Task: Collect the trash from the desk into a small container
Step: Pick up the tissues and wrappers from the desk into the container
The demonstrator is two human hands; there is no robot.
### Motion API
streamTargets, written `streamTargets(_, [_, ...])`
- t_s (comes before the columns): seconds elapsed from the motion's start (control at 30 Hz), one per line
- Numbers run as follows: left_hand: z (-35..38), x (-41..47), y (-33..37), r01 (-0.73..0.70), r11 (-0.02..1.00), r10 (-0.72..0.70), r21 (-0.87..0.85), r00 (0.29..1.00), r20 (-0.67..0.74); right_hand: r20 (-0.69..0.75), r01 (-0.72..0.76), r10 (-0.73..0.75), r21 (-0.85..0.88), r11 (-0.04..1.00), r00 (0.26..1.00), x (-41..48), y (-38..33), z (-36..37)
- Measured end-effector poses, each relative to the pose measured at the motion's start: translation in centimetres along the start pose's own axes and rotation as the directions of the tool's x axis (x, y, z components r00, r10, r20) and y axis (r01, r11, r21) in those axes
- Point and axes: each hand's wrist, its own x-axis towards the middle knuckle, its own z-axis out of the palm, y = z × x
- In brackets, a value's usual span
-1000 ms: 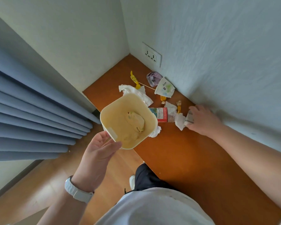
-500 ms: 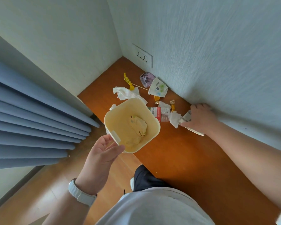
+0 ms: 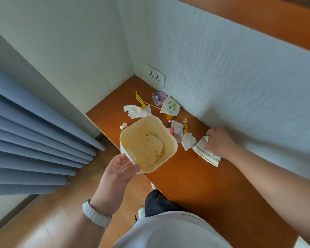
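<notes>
My left hand [image 3: 117,173] grips the near rim of a small cream bin [image 3: 166,154], held over the desk's left edge; a crumpled yellow wrapper [image 3: 154,144] lies inside it. My right hand [image 3: 219,141] grips a flattened white paper cup [image 3: 207,155] on the orange wooden desk [image 3: 200,185], close to the wall. Beside it lies a crumpled white tissue [image 3: 188,141]. Farther back sit more tissues [image 3: 137,111], a small bottle [image 3: 175,136] partly hidden by the bin, gold candy wrappers [image 3: 185,125], a yellow tag [image 3: 139,99], a printed paper cup [image 3: 170,109] and a purple wrapper [image 3: 157,98].
A white wall [image 3: 240,83] runs along the desk's far side with a power socket [image 3: 155,75] near the corner. Blue curtains [image 3: 34,140] hang at the left. Wooden floor [image 3: 52,221] shows below the desk edge, with my dark trouser leg [image 3: 157,204] by it.
My right hand has pulled the flattened paper cup toward me and to the right, away from the tissue pile. The bin stays held in my left hand; the camera view tilted up.
</notes>
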Motion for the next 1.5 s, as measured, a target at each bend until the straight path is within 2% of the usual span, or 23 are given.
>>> streamTargets(0.07, [-0.1,-0.2,-0.1,-0.006,1.0,0.006,-0.009,1.0,-0.004,-0.048,0.025,-0.024,0.011,1.0,0.999,-1.1,-0.4,-0.7])
streamTargets(0.27, [-0.7,-0.9,-0.4,-0.009,1.0,0.009,-0.03,1.0,-0.004,-0.159,0.113,-0.078,0.223,0.968,0.984,-5.6,-3.5,-5.4])
streamTargets(0.4, [-1.3,-1.6,-0.7,-0.023,0.999,0.023,-0.033,1.0,-0.008,-0.352,0.268,-0.128,0.385,0.883,0.927,-8.4,-7.6,-9.5])
streamTargets(0.47, [-1.6,-2.1,-0.8,-0.03,0.999,0.03,-0.038,1.0,-0.001,-0.405,0.338,-0.161,0.416,0.844,0.9,-9.9,-10.2,-10.7])
streamTargets(0.6, [-2.1,-2.7,-1.0,-0.033,0.999,0.033,-0.034,0.999,0.0,-0.361,0.455,-0.313,0.434,0.778,0.879,-11.9,-15.5,-10.6])
streamTargets(0.8, [-3.1,-3.6,-1.3,-0.034,0.999,0.034,-0.033,0.999,-0.002,-0.195,0.599,-0.567,0.253,0.759,0.8,-12.7,-21.1,-5.8])
streamTargets(0.93, [-4.0,-3.8,-1.8,-0.025,0.997,0.023,-0.078,0.999,-0.036,-0.063,0.65,-0.651,0.181,0.738,0.757,-12.7,-21.9,-4.3])
streamTargets(1.03, [-4.2,-3.7,-2.1,-0.016,0.994,0.01,-0.11,0.999,-0.052,-0.08,0.673,-0.669,0.105,0.732,0.739,-12.1,-21.2,-4.3])
streamTargets(1.17, [-4.1,-3.2,-2.2,0.004,0.992,-0.011,-0.128,0.998,-0.055,-0.223,0.677,-0.643,0.142,0.722,0.733,-10.3,-18.9,-4.9])
streamTargets(1.23, [-4.0,-2.8,-2.2,0.003,0.991,-0.01,-0.134,0.999,-0.05,-0.287,0.638,-0.581,0.178,0.749,0.762,-9.1,-17.1,-5.0])
streamTargets(1.3, [-4.0,-2.4,-1.9,0.003,0.991,-0.009,-0.133,0.999,-0.041,-0.327,0.545,-0.469,0.2,0.814,0.821,-7.3,-14.9,-4.5])
streamTargets(1.4, [-3.9,-2.0,-1.5,0.01,0.991,-0.014,-0.131,0.999,-0.036,-0.259,0.296,-0.237,0.219,0.93,0.936,-4.1,-11.1,-2.5])
streamTargets(1.5, [-3.7,-1.5,-1.0,0.02,0.989,-0.022,-0.146,1.0,-0.016,-0.161,0.12,-0.089,0.19,0.974,0.983,-1.8,-7.6,0.7])
